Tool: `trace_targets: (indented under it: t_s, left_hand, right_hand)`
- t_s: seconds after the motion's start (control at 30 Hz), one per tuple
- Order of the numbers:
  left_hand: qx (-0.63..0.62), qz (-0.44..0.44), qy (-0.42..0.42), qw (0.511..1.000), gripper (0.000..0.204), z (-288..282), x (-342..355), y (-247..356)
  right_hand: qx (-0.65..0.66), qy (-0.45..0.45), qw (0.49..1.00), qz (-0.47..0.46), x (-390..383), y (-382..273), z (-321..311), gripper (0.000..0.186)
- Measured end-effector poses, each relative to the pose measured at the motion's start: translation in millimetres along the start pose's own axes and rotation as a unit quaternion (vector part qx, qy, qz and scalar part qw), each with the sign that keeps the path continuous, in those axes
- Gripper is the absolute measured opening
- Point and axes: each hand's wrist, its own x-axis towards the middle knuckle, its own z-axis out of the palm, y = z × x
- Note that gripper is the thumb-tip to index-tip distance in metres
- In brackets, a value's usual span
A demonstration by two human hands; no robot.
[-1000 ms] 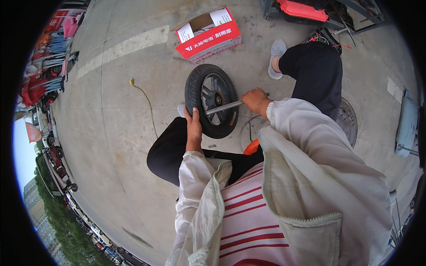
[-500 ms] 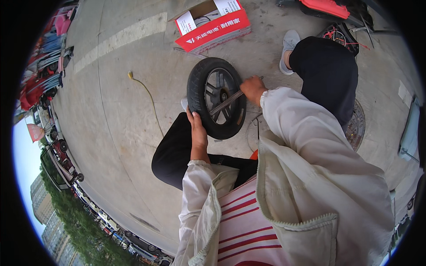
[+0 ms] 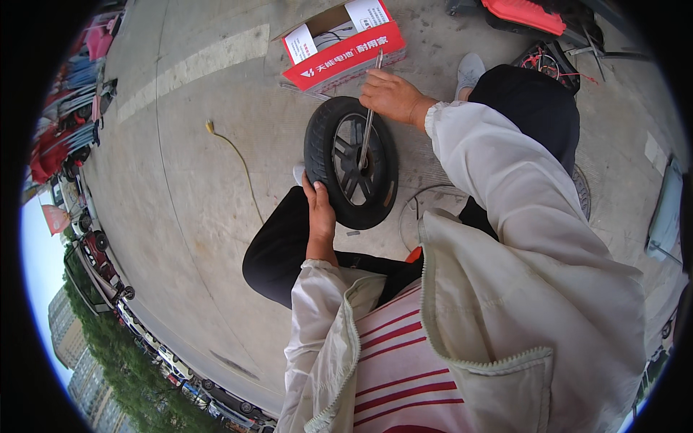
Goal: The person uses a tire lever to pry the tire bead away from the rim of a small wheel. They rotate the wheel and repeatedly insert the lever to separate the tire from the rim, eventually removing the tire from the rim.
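A small wheel with a black tire and dark spoked rim stands tilted on the ground in front of me. My left hand grips its near left side, fingers against the tread and sidewall. My right hand is closed around a long, slim metal tire lever above the wheel's far right edge. The lever's upper end sticks out past my fist toward the box. Its lower end lies over the hub area; whether it touches there I cannot tell.
Beyond the wheel sits a red and white open carton with cables inside. A yellow-ended cord lies on the concrete to the left. Farther right are a round metal cover and a vehicle part with red wires. Parked vehicles line the far left.
My right hand has moved up and away from me, swinging the lever from slanting across the wheel to nearly upright. My left hand stays on the tire.
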Motion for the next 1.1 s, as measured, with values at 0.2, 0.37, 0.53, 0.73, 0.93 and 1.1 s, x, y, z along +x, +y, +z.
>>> trace_targets:
  t_s: [0.2, 0.37, 0.53, 0.73, 0.93, 1.1]
  left_hand:
    - [0.026, 0.017, -0.002, 1.000, 0.063, -4, -3, -13]
    - [0.034, 0.019, 0.084, 0.996, 0.062, -6, -7, -28]
    - [0.020, -0.001, 0.173, 0.985, 0.071, -3, -12, -35]
    - [0.306, 0.000, 0.146, 0.941, 0.073, 0, -38, -31]
    - [0.367, -0.006, 0.151, 0.918, 0.061, -1, -50, -34]
    - [0.389, 0.019, 0.156, 0.908, 0.056, 0, -55, -39]
  right_hand:
    - [0.019, -0.078, 0.993, 0.086, -2, 18, -57, 0.007]
    - [0.080, -0.183, 0.961, 0.193, -29, -8, -111, 0.012]
    - [0.118, -0.203, 0.950, 0.204, -64, -58, -154, 0.021]
    - [0.120, -0.211, 0.958, 0.153, -67, -104, -199, 0.025]
    - [0.037, -0.285, 0.956, 0.052, -32, -132, -213, 0.023]
    - [0.030, -0.346, 0.938, 0.006, 2, -151, -226, 0.019]
